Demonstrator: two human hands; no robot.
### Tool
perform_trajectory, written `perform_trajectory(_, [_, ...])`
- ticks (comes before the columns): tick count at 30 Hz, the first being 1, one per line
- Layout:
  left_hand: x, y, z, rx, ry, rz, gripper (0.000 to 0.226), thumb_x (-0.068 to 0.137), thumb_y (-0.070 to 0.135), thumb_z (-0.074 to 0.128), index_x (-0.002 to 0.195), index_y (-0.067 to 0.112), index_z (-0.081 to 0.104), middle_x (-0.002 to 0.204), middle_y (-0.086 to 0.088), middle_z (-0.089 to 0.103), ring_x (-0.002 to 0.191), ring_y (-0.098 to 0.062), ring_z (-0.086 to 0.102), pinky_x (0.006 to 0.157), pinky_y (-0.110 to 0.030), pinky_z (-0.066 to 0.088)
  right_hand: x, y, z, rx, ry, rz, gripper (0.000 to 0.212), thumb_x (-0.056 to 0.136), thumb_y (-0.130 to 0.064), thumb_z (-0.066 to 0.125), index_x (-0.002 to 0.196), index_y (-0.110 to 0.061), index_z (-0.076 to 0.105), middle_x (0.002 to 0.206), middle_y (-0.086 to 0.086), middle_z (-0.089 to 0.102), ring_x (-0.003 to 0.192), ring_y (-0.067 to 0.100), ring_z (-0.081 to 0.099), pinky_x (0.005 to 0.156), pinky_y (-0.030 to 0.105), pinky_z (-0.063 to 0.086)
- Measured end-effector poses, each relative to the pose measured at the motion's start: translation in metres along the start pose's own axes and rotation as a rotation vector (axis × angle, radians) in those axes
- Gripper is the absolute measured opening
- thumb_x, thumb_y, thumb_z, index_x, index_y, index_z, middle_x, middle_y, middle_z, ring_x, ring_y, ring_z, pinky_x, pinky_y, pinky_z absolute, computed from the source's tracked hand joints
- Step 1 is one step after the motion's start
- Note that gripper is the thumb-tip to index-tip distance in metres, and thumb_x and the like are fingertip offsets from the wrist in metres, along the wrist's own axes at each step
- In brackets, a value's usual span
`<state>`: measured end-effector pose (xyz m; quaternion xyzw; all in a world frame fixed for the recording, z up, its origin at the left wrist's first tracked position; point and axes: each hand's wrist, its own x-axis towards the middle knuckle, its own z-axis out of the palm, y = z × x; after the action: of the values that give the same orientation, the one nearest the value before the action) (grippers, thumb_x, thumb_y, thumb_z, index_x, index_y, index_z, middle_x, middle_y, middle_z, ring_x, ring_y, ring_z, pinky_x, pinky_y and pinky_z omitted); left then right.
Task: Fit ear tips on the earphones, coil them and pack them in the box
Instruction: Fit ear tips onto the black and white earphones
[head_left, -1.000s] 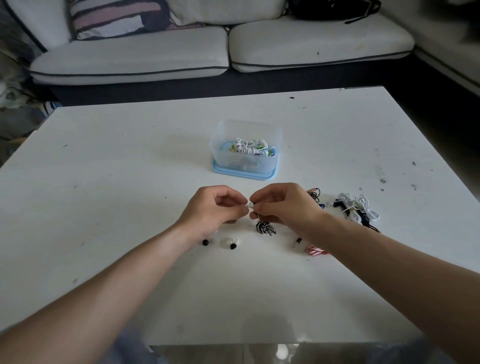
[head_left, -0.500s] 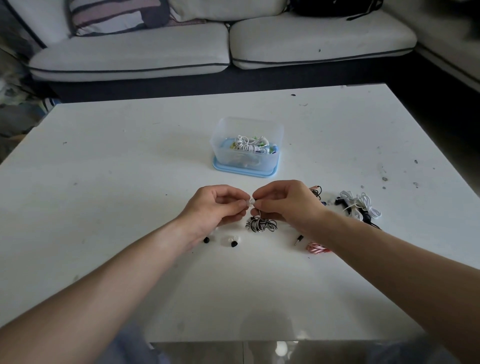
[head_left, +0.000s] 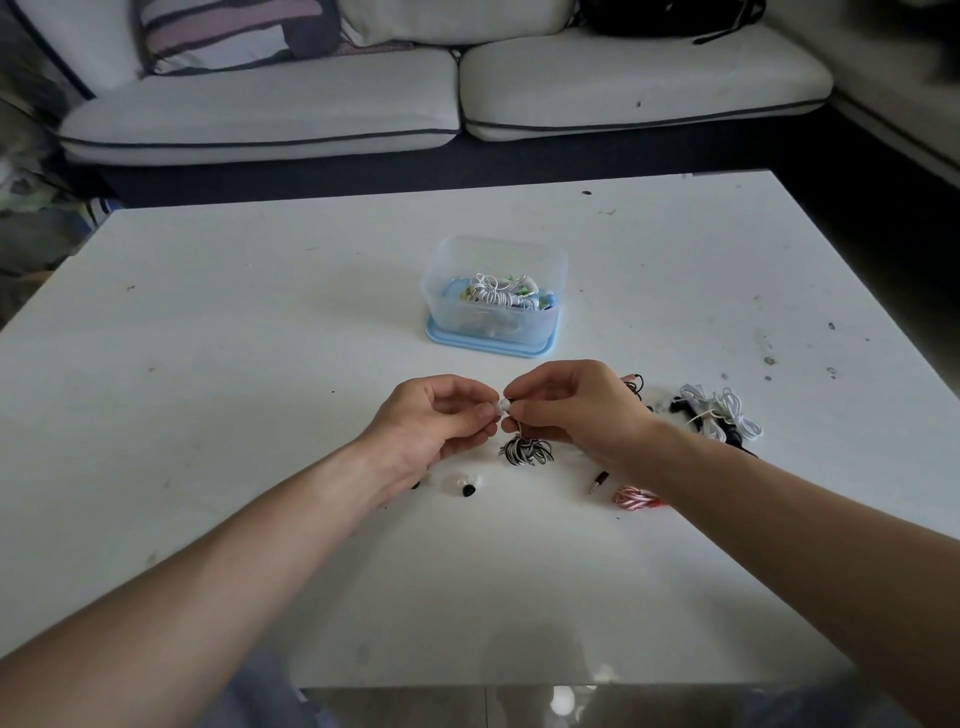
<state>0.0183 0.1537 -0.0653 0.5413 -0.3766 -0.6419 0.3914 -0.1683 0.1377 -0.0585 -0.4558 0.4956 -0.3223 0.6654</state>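
White ear tip (head_left: 503, 404) pinched by left hand (head_left: 436, 421), pressed to striped earphones (head_left: 525, 450) held in right hand (head_left: 571, 410), just above table (head_left: 260, 364). Fitting seems not finished; coiling and packing left. Box (head_left: 496, 312) behind already holds some sets; more earphones (head_left: 717, 415) wait at right.

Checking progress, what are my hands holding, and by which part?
Left hand pinches the white ear tip; right hand pinches the earphone just behind it, striped cable bunched below.

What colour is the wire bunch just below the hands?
The coiled earphone wire is black-and-white striped; it shows best in the head view, below the right hand.
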Motion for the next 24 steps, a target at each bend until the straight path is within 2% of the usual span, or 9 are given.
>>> perform_trajectory(5, [-0.0004,0.0015,0.0012,-0.055,-0.014,-0.010,0.023,0.065,0.010,0.075,0.088,0.007,0.070,0.081,-0.010,0.072,0.070,-0.016,0.069,0.067,-0.021,0.057,0.0011,-0.0013,-0.0018,0.021,-0.029,0.006,0.013,0.085,0.007,0.070,0.095,-0.003,0.070,0.091,0.021,0.074,0.087,0.027,0.074,0.086,0.032,0.059])
perform_trajectory(10, [-0.0003,-0.0001,0.0048,-0.137,-0.021,-0.014,0.012,0.075,0.005,0.071,0.086,0.005,0.069,0.075,-0.007,0.072,0.066,-0.013,0.070,0.066,-0.020,0.058,0.0014,-0.0031,-0.0028,0.040,-0.044,0.004,0.014,0.085,0.006,0.070,0.096,-0.003,0.070,0.094,0.024,0.074,0.089,0.028,0.073,0.088,0.034,0.058])
perform_trajectory(18, [-0.0010,0.0000,0.0079,-0.228,-0.020,-0.021,0.009,0.067,0.009,0.071,0.076,0.010,0.072,0.075,-0.005,0.074,0.065,-0.011,0.070,0.064,-0.019,0.058,0.0003,-0.0071,-0.0047,0.078,-0.063,-0.001,0.015,0.085,0.008,0.069,0.094,-0.004,0.070,0.086,0.016,0.075,0.088,0.029,0.074,0.085,0.032,0.059])
perform_trajectory(21, [-0.0013,0.0005,0.0090,-0.240,-0.017,-0.026,0.013,0.069,0.008,0.070,0.082,0.007,0.070,0.072,-0.005,0.073,0.063,-0.010,0.069,0.064,-0.018,0.057,0.0003,-0.0080,-0.0043,0.073,-0.056,-0.008,0.015,0.084,0.007,0.070,0.093,-0.004,0.070,0.086,0.016,0.075,0.087,0.029,0.074,0.087,0.034,0.059])
perform_trajectory(24, [-0.0018,0.0017,0.0097,-0.255,-0.013,-0.026,0.011,0.073,0.005,0.068,0.084,0.005,0.068,0.071,-0.005,0.073,0.062,-0.010,0.069,0.063,-0.018,0.057,-0.0004,-0.0083,-0.0029,0.064,-0.040,-0.019,0.014,0.084,0.007,0.070,0.092,-0.005,0.070,0.084,0.015,0.075,0.083,0.026,0.074,0.080,0.029,0.059])
